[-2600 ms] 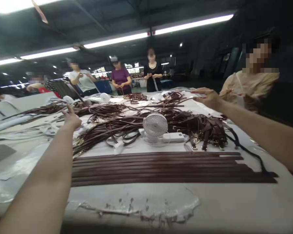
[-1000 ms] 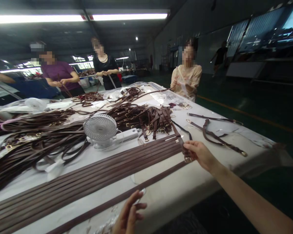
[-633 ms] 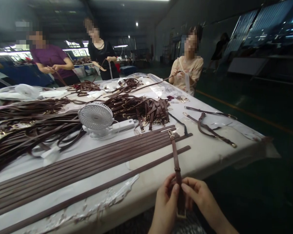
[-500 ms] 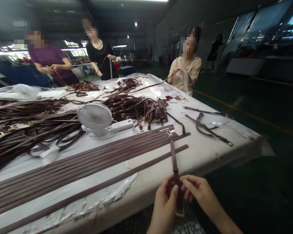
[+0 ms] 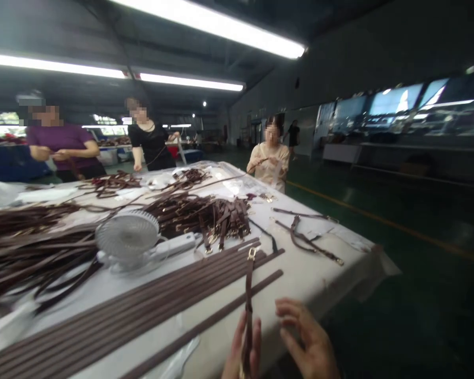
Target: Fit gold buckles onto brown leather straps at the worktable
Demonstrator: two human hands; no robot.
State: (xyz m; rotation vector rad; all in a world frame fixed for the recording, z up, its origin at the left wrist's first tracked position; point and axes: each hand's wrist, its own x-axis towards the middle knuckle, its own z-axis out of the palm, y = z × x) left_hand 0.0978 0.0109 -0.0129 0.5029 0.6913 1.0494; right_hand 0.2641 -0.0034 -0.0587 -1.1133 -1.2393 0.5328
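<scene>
Compared with half a second ago, the right hand (image 5: 308, 345) has come off the short strap (image 5: 248, 295) and the head camera has tipped upward, so more of the hall ceiling is showing. In the head view the left hand (image 5: 234, 359) is keeping its grip closed on the lower end of the short strap, thumb on one side and fingers on the other. The strap is therefore standing nearly upright over the near edge of the desk (image 5: 316, 273), its gold clasp (image 5: 252, 253) at the top. It seems to be held this way so its whole length faces the eyes. The right hand is hovering just beside it with a wide, empty grip, fingers spread and touching nothing. Beyond the strap, long brown strips (image 5: 142, 308) are lying side by side in a neat row, apparently kept flat and sorted, with a single strip (image 5: 205, 327) lying apart nearer the edge. A small white fan (image 5: 127, 239) is sitting behind them, and a pile of buckled straps (image 5: 205, 213) is lying heaped in mid-desk. Two loose straps (image 5: 304, 239) are lying toward the far right corner. Three co-workers are standing or sitting at the far side, each handling straps; the person in a cream top (image 5: 270, 160) is pulling one taut.
</scene>
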